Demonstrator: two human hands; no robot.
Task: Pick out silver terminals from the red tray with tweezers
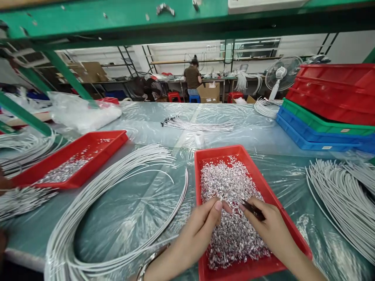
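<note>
A red tray [272, 195] on the plastic-covered table [152, 117] holds a heap of small, shiny silver metal pieces [231, 218], loosely piled and glinting. Both hands hover over the heap. The left hand [199, 230] pinches one tiny silver piece between thumb and forefinger, its grip pressed together at the fingertips. The right hand [269, 226] pinches a thin dark wire end [253, 210], which points toward the left fingertips, just beside them. A loop of white cables [117, 183] lies to the left of the tray.
</note>
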